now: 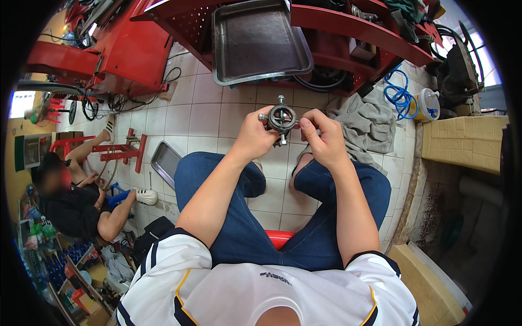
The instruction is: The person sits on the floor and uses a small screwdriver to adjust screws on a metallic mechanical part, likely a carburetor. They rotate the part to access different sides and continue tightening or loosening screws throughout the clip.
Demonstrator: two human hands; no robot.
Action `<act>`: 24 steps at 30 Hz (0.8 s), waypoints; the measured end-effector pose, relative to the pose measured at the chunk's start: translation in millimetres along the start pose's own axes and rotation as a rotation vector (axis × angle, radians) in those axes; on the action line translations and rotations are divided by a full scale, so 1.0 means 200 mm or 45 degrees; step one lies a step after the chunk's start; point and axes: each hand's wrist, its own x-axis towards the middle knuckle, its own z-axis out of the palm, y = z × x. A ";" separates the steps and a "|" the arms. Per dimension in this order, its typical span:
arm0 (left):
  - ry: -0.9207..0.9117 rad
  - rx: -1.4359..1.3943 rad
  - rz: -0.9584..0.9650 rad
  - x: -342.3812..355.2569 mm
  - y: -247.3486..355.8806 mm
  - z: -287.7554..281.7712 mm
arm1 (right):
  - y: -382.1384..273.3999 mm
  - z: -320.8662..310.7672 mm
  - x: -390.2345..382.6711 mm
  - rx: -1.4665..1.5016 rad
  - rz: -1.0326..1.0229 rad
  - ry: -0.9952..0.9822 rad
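Note:
A dark metal ring with silver bolts point(282, 116) sticking out around its rim is held up between my hands, above the gap between my knees. My left hand point(255, 135) is closed on the ring's left side, its fingers partly hidden behind the metal. On the other side, my right hand point(324, 139) has its fingers curled, with thumb and forefinger pinching the bolt that points right. Further bolts jut from the top and bottom of the ring, and a bar or rod crosses its opening.
Ahead, a metal tray point(261, 43) rests at a red workshop stand point(364, 32). Right lie a grey cloth point(361, 124), a coiled blue hose point(399, 95) and a white tub point(428, 105). Left are another tray point(166, 162), a red metal frame point(128, 148) and a seated person point(70, 201).

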 end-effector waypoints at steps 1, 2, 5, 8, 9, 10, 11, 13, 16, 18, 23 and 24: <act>0.002 0.025 -0.008 0.00 0.01 0.00 | 0.00 0.00 0.00 -0.044 -0.002 0.005; 0.003 0.015 -0.004 0.00 0.00 0.00 | 0.00 0.00 0.00 -0.088 -0.003 0.010; 0.013 0.029 0.016 0.00 -0.01 0.00 | 0.00 0.01 0.00 -0.036 0.086 -0.044; 0.016 0.079 0.047 0.00 0.00 -0.01 | 0.01 -0.01 0.00 0.025 0.078 -0.085; 0.011 0.061 0.054 0.01 -0.01 -0.01 | 0.02 -0.01 0.01 0.026 0.062 -0.040; 0.005 0.042 0.061 0.01 -0.02 -0.01 | 0.03 -0.01 0.01 0.026 0.045 0.006; 0.009 0.047 0.062 0.01 -0.02 -0.01 | 0.04 0.00 0.01 0.027 0.029 0.051; 0.017 0.058 0.066 0.01 -0.02 0.00 | 0.02 -0.01 0.01 0.064 0.121 0.115; 0.200 0.185 0.098 0.04 -0.12 0.00 | 0.03 0.00 0.03 0.145 0.229 0.141; 0.286 0.384 0.124 0.03 -0.13 0.00 | 0.05 0.02 0.03 0.248 0.311 0.081; 0.430 0.771 0.412 0.03 -0.15 0.02 | 0.01 0.13 0.01 0.530 0.465 -0.054; 0.430 0.768 0.444 0.02 -0.13 0.04 | 0.00 0.14 0.01 0.582 0.446 -0.040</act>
